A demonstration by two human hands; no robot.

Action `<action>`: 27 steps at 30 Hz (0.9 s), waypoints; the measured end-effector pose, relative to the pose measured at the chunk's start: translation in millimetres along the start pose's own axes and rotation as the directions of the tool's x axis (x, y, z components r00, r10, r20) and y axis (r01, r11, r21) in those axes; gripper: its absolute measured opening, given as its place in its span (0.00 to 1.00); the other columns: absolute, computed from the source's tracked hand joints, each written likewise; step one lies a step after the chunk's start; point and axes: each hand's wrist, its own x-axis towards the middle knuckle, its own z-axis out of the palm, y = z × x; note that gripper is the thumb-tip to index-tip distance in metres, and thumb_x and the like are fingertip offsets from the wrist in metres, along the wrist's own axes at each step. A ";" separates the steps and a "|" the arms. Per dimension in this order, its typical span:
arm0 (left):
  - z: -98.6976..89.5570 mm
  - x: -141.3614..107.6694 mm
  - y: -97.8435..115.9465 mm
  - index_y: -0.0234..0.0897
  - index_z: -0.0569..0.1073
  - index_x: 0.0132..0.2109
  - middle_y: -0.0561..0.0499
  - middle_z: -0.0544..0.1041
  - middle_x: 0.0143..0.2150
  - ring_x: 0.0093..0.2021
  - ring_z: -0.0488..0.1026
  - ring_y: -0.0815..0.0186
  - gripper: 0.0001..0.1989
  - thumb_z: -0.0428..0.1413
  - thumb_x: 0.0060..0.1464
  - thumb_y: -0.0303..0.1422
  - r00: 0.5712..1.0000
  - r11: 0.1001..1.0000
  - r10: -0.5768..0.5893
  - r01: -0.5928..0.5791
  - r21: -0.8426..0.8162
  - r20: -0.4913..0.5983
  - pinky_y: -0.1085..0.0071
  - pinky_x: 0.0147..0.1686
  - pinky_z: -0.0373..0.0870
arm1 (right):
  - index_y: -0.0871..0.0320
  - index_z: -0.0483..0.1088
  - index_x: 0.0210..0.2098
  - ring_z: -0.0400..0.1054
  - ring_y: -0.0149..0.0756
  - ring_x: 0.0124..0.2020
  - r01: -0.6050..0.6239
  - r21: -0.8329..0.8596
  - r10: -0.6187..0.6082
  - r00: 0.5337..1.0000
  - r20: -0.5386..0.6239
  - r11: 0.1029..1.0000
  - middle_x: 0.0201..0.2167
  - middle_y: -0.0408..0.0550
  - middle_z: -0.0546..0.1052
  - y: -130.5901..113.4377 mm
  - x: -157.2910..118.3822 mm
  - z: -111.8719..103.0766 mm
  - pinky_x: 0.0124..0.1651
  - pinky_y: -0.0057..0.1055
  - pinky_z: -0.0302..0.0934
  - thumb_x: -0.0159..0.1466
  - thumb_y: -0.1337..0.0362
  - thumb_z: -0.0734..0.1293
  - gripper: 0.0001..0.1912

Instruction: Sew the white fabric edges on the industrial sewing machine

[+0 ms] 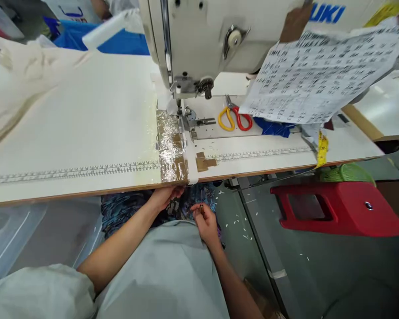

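My left hand [167, 197] is at the table's front edge, its fingers bent and partly hidden under the tabletop, above dark patterned cloth [126, 212] on my lap. To its right, my right hand [204, 220] is closed in a pinch near my waist; a small dark thing shows at its fingertips, too small to name. Above both hands stands the sewing machine [199, 48], its needle area over a brown taped strip [172, 150] on the white table [103, 119].
Scissors [234, 116] with yellow and red handles lie right of the needle. A printed sheet [319, 75] hangs from the machine. Cream fabric [16, 84] covers the table's left end. A red stool [352, 208] and clear plastic bin [60, 230] flank me.
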 end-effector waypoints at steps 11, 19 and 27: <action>-6.9 5.4 -8.4 0.33 0.74 0.30 0.46 0.75 0.29 0.27 0.70 0.63 0.18 0.54 0.55 0.44 0.990 0.949 0.050 -0.088 0.302 0.131 0.72 0.24 0.64 | 0.57 0.72 0.39 0.60 0.30 0.25 0.155 0.051 -0.141 0.968 -0.207 0.987 0.26 0.42 0.71 -13.0 37.9 24.7 0.29 0.27 0.58 0.62 0.49 0.66 0.17; 4.3 -2.4 -9.8 0.34 0.75 0.32 0.48 0.72 0.23 0.24 0.70 0.61 0.22 0.50 0.59 0.49 0.984 0.950 0.022 -0.075 0.302 0.174 0.70 0.24 0.66 | 0.56 0.68 0.34 0.64 0.31 0.23 0.208 0.103 -0.192 0.970 -0.148 0.973 0.23 0.40 0.71 -18.0 40.8 31.6 0.27 0.27 0.61 0.63 0.52 0.66 0.13; -7.0 -1.5 -14.9 0.35 0.71 0.24 0.47 0.71 0.22 0.23 0.68 0.63 0.30 0.51 0.59 0.57 0.987 0.942 0.117 -0.146 0.304 0.114 0.70 0.25 0.64 | 0.56 0.67 0.34 0.60 0.29 0.23 0.184 0.107 -0.159 0.965 -0.210 0.977 0.23 0.39 0.69 -8.9 48.5 35.4 0.28 0.26 0.57 0.60 0.51 0.70 0.15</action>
